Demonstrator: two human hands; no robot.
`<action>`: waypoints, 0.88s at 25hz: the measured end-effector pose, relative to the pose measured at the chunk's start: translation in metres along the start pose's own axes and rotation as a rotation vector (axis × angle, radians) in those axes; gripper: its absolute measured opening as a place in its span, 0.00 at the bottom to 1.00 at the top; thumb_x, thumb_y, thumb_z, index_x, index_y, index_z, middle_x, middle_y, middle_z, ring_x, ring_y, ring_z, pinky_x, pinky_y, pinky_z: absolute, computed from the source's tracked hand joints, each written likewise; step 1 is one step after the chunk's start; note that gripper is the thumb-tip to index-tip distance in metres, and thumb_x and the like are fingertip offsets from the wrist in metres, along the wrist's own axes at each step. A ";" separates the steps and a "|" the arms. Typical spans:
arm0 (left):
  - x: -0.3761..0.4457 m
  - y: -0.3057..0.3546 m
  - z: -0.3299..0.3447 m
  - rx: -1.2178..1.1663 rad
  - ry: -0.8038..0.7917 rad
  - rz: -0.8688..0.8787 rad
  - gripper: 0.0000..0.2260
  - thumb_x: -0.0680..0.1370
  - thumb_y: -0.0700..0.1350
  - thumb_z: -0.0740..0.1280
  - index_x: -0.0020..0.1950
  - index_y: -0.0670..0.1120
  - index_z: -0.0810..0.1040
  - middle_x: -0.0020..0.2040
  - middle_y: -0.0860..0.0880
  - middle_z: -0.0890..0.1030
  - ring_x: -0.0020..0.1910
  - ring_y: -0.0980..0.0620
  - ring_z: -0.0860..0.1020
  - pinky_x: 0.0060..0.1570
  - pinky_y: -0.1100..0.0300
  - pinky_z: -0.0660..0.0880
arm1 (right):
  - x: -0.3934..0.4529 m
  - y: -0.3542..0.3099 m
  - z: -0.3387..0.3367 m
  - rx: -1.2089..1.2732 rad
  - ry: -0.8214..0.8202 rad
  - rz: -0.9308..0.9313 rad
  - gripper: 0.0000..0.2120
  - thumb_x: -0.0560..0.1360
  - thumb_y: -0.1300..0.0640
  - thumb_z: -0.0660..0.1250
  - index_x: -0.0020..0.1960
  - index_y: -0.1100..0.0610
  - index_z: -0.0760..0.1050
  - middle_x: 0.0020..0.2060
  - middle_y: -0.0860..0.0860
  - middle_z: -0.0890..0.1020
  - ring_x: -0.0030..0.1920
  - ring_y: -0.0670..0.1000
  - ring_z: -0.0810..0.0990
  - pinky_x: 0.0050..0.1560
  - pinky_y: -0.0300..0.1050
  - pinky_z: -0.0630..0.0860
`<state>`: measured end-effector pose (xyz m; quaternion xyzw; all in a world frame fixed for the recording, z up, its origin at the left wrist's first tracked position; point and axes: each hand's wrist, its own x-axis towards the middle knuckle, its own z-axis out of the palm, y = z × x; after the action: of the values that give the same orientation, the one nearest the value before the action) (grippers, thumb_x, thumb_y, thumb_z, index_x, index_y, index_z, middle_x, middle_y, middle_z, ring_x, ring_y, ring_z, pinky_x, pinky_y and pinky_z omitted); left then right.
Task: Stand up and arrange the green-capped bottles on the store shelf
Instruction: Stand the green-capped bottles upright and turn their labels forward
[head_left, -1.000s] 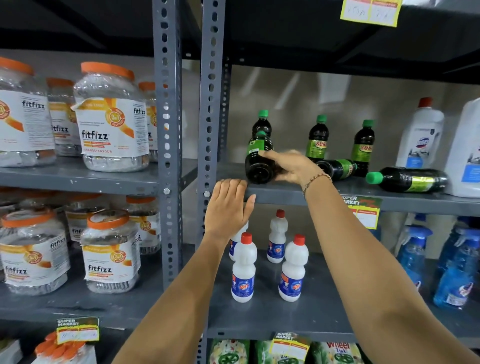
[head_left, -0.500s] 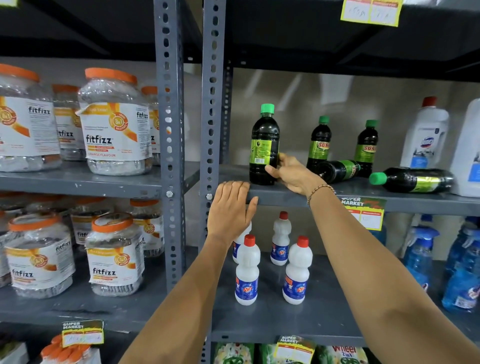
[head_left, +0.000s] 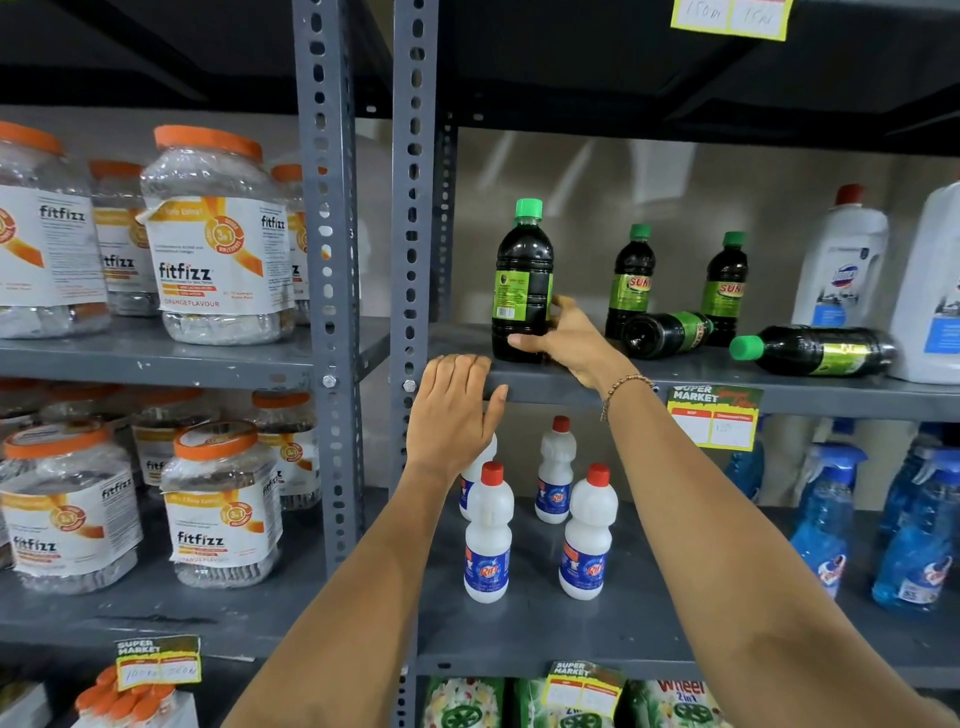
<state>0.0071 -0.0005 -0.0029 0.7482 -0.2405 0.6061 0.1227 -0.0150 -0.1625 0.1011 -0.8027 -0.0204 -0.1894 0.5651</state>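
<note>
The right hand (head_left: 563, 340) is wrapped around the lower part of a dark green-capped bottle (head_left: 522, 283), fingers curled on its right side and thumb across the base, so it is gripping that bottle. The bottle stands upright at the left end of the grey shelf (head_left: 810, 387), near the front edge, close to the perforated upright post (head_left: 415, 208). A beaded bracelet (head_left: 626, 387) sits on that wrist.

The left hand (head_left: 457, 410) holds nothing; it lies flat with fingers together and extended, fingertips resting on the shelf's front edge just left of the held bottle.

Farther back and to the right stand two more green-capped bottles, one (head_left: 631, 280) and another (head_left: 724, 283), both upright. A fourth bottle (head_left: 667, 335) lies on its side in front of them, its base toward the hand. A fifth (head_left: 815, 351) also lies on its side farther right, cap pointing left, just beside a large white jug (head_left: 930, 291) (its top is cut off by the frame).

Below, small white red-capped bottles (head_left: 488, 535) stand on the lower shelf, and orange-lidded jars (head_left: 218, 239) fill the left bay.
</note>
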 end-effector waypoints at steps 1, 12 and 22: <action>0.000 0.000 0.000 0.001 -0.002 -0.001 0.20 0.79 0.55 0.54 0.57 0.43 0.77 0.52 0.45 0.81 0.52 0.46 0.79 0.59 0.52 0.73 | 0.001 0.001 -0.001 -0.003 0.002 -0.003 0.43 0.69 0.65 0.75 0.75 0.61 0.53 0.64 0.54 0.75 0.58 0.48 0.75 0.57 0.41 0.72; 0.000 0.001 -0.002 -0.026 -0.012 -0.010 0.20 0.80 0.55 0.54 0.56 0.43 0.77 0.51 0.45 0.81 0.51 0.45 0.78 0.58 0.52 0.73 | -0.001 -0.003 0.003 -0.140 0.039 0.009 0.37 0.61 0.55 0.79 0.64 0.59 0.64 0.56 0.53 0.78 0.58 0.51 0.77 0.62 0.47 0.73; 0.000 0.001 -0.002 -0.023 -0.024 -0.008 0.20 0.79 0.55 0.54 0.57 0.43 0.77 0.52 0.46 0.81 0.51 0.46 0.78 0.58 0.53 0.73 | -0.006 -0.008 0.004 -0.154 0.029 0.012 0.26 0.66 0.59 0.74 0.63 0.59 0.72 0.55 0.55 0.82 0.58 0.53 0.79 0.61 0.49 0.75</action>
<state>0.0048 -0.0001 -0.0020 0.7548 -0.2459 0.5939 0.1308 -0.0213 -0.1548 0.1052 -0.8412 0.0071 -0.1986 0.5029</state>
